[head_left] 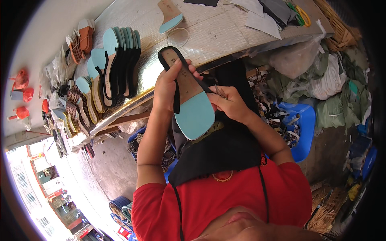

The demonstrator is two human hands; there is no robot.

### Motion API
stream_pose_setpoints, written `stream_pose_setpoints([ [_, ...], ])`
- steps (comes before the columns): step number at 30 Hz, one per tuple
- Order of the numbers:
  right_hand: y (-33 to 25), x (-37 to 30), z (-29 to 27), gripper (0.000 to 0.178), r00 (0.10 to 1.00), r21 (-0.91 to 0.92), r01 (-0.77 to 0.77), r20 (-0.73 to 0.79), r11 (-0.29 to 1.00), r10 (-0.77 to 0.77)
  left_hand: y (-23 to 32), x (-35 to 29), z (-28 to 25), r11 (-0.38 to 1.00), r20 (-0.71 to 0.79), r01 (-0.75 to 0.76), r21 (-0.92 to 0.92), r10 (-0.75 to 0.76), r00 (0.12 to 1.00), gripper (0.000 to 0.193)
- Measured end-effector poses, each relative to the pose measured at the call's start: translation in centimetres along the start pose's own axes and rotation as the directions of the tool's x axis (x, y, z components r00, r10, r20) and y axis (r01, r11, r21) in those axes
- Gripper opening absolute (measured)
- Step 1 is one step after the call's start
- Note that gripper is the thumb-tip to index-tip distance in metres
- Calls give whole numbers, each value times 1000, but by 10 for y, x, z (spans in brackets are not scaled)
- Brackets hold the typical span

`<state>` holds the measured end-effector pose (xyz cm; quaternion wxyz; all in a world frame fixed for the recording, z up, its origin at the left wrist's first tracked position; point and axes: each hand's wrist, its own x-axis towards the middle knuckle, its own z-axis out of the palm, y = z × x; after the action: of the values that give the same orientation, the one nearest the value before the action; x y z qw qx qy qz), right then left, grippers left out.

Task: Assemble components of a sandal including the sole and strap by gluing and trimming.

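Note:
My left hand (165, 86) is closed around a shoe insole (195, 116), its thumb on the upper face and fingers round the far edge. The insole is bare tan board at the heel part and light blue at the broad end. Black edging strip (164, 60) runs round its heel and along the sides. To the right, my right hand (233, 105) pinches the strip at the insole's side. A thin dark pointed thing shows by those fingers; I cannot make out what it is.
Stacked blue-topped insoles (110, 60) stand at the bench's left. On the bench (213, 28) lie a loose insole (171, 17), a clear ring (177, 37), grey sheets (261, 25) and scissors with yellow and green handles (302, 16). A blue tub (306, 130) of scraps sits to the right.

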<state>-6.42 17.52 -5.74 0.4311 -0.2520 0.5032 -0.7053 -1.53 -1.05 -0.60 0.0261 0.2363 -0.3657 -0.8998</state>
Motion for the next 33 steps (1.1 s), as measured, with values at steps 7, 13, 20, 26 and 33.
stream_pose_setpoints([
  [7, -4, 3, 2, 22, 993, -146, 55, -92, 988, -69, -16, -5, 4, 900, -34, -356, 252, 375, 926, 26],
  [13, -11, 4, 4, 17, 939, -599, 193, -118, 777, -324, -29, -22, 0, 826, 112, -398, 399, 387, 915, 49],
  [20, -5, 23, -28, 17, 963, -114, -26, -269, 993, -6, -15, -26, -19, 989, 31, -112, -97, 116, 993, 44],
  [26, -9, 3, -25, 51, 939, -86, 147, -301, 985, -167, -12, -21, -29, 931, -40, -131, -341, 124, 991, 44],
  [33, 8, -1, 20, 33, 978, 457, -207, 126, 865, 167, -16, -20, -29, 937, -72, -175, -302, 160, 984, 43],
])
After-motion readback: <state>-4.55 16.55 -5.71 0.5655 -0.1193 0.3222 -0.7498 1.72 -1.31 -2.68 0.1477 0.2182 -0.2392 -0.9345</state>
